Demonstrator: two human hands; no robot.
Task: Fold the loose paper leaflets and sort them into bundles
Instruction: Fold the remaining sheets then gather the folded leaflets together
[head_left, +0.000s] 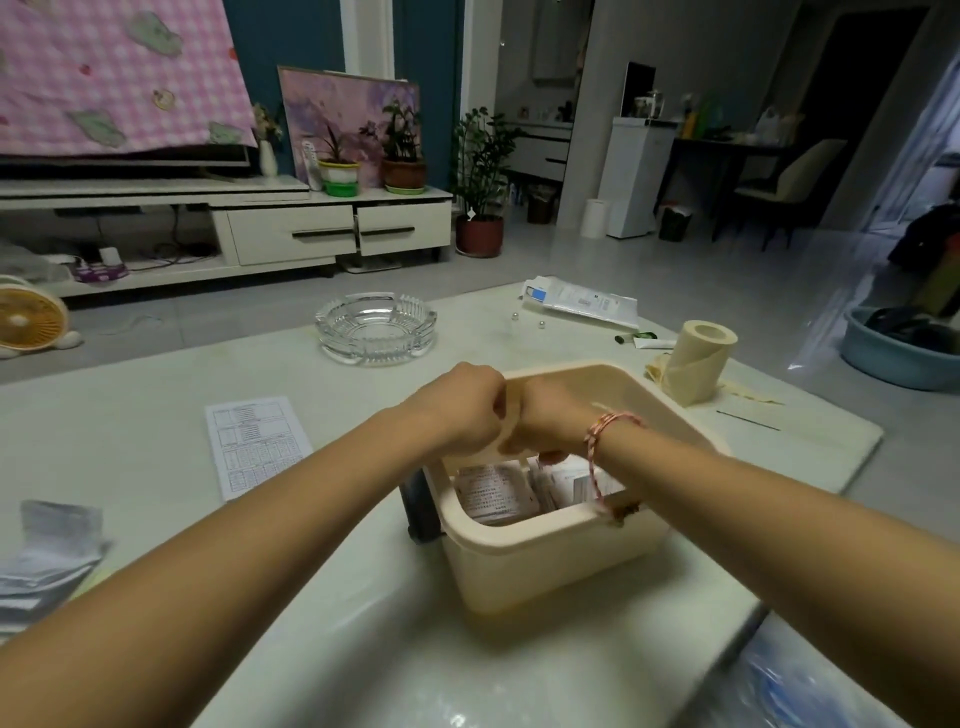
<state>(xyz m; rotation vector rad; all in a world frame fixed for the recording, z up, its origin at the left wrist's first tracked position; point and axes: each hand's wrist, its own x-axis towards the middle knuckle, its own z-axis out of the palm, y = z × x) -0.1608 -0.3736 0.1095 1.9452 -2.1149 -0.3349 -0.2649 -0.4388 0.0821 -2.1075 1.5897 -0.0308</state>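
A cream plastic bin (545, 545) stands on the pale table in front of me, with several folded printed leaflets (493, 493) inside. Both hands meet above its far-left part. My left hand (462, 410) and my right hand (550, 421) have their fingers curled round a cream strip (511, 415) that looks like the bin's handle. A red-and-white cord sits on the right wrist. One unfolded leaflet (257, 444) lies flat on the table to the left of the bin. A grey pile of papers (47, 556) lies at the near left edge.
A glass ashtray (376, 332) sits beyond the hands. A tissue roll (696, 358), a small tube (644, 340) and a white packet (582, 301) lie at the far right. A dark object (421, 509) stands against the bin's left side. The table edge runs close on the right.
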